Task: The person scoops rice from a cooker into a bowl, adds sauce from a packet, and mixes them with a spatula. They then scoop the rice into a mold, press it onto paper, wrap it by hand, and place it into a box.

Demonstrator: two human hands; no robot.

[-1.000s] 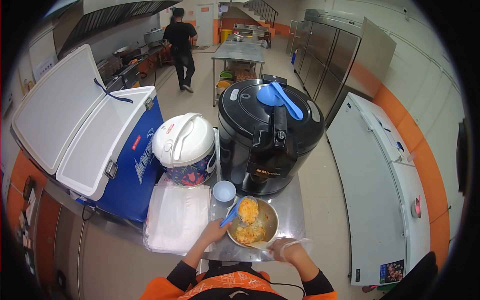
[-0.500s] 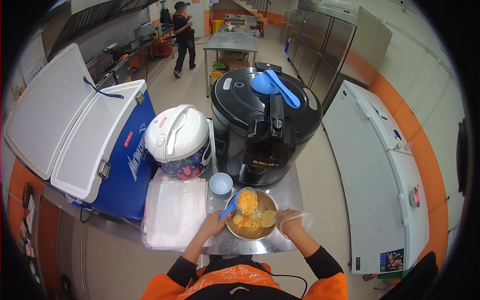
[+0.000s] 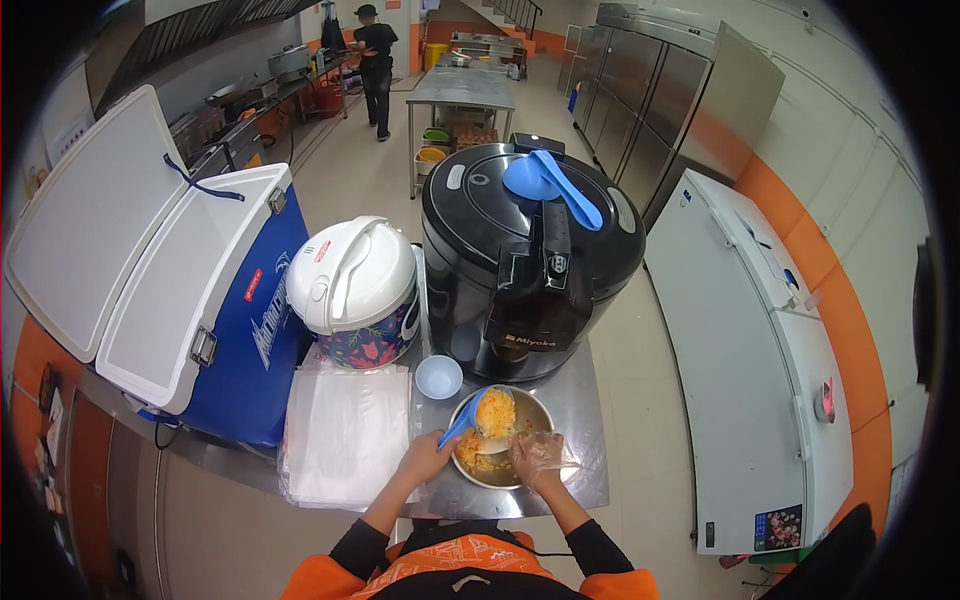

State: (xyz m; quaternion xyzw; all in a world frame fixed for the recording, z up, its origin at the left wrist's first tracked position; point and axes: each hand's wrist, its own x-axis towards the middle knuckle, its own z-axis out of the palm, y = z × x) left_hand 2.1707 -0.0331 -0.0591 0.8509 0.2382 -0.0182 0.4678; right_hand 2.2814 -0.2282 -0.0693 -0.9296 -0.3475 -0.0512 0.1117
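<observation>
My left hand is closed round the handle of a blue ladle. Yellow-orange food fills the ladle's bowl, over a round metal bowl with more of the food inside. In a clear plastic glove, my right hand is at the metal bowl's right side, fingers curled towards the food; what they hold, if anything, is hidden. A small light-blue cup stands just behind the bowl. Left of my left hand lies a stack of clear plastic bags.
Behind the bowl stand a large black cooker with a blue scoop on its lid and a white-lidded rice cooker. An open blue cooler is at left, a white chest freezer at right. A person is far back.
My right hand has moved left, from beyond the bowl's right rim to over the bowl. The pale piece near its fingers no longer shows there. The person at the back has moved and turned away.
</observation>
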